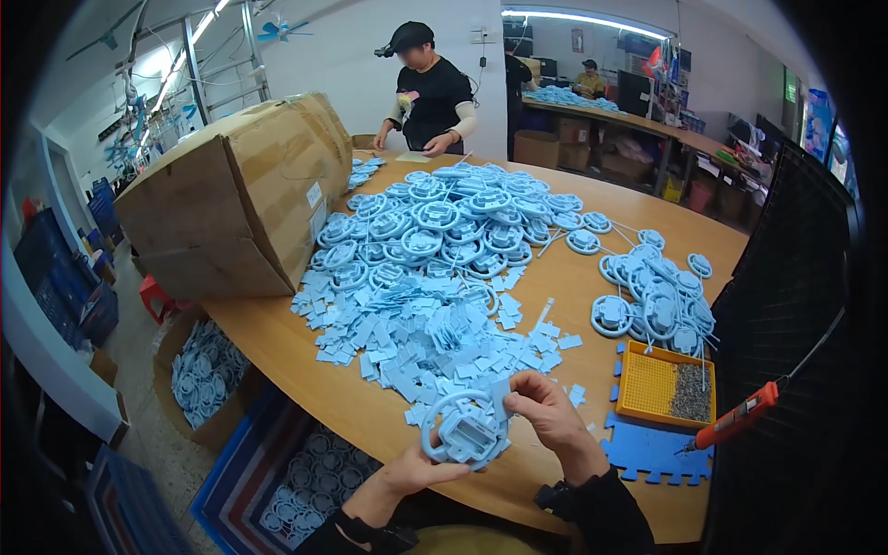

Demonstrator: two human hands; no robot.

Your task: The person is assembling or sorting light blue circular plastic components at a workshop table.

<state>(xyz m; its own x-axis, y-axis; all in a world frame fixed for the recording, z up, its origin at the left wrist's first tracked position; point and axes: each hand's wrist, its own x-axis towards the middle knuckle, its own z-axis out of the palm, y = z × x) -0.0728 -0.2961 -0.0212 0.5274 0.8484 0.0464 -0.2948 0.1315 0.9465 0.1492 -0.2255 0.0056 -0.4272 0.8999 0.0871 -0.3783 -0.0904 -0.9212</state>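
My left hand is closed on a light blue round plastic part, a ring with a boxy compartment in its middle, held up near the table's front edge. In my right hand, a small flat light blue plastic cover is pinched between thumb and fingers at the ring's upper right side. Whether cover and ring touch, I cannot tell. Just beyond my hands lies a heap of loose flat covers. Behind it rises a large pile of similar round parts.
An orange-red electric screwdriver hangs at right over a blue foam mat, beside a yellow tray of screws. More round parts lie behind it. A tipped cardboard box stands left; a crate sits below. A co-worker stands across.
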